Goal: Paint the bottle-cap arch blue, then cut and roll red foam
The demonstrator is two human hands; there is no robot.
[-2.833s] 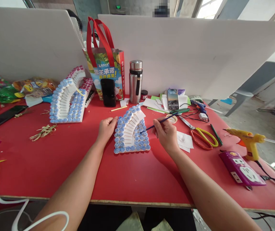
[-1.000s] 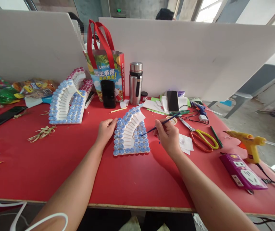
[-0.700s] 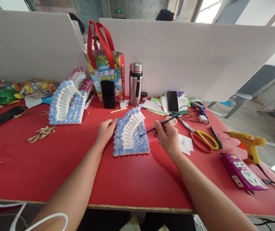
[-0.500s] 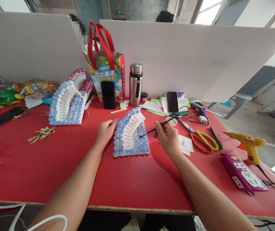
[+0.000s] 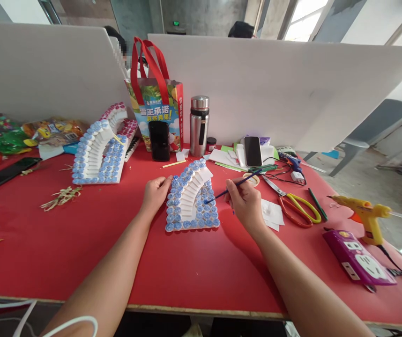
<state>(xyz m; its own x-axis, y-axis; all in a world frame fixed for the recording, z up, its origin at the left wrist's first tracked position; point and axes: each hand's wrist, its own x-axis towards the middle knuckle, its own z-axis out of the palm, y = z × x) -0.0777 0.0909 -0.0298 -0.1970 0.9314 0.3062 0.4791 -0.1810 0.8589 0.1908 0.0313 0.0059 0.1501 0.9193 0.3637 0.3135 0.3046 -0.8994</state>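
A small craft staircase (image 5: 191, 196) of white foam steps edged with blue bottle caps lies on the red table (image 5: 194, 267). My left hand (image 5: 156, 193) rests against its left edge, fingers curled on the caps. My right hand (image 5: 246, 202) pinches a thin blue paintbrush (image 5: 234, 185); its tip touches the caps on the model's right side. A roll of tape (image 5: 250, 178) lies just behind that hand.
A larger cap staircase (image 5: 98, 152) stands at the left. Behind are a gift bag (image 5: 156, 110), a black phone (image 5: 159, 140), a steel flask (image 5: 198, 125) and another phone (image 5: 253, 150). At the right lie scissors (image 5: 294, 203), a yellow glue gun (image 5: 364, 216) and a purple power strip (image 5: 359, 257).
The phone screen at the back has gone dark since the earliest frame. My right hand has shifted slightly with the brush tip staying on the caps; my left hand stays put.
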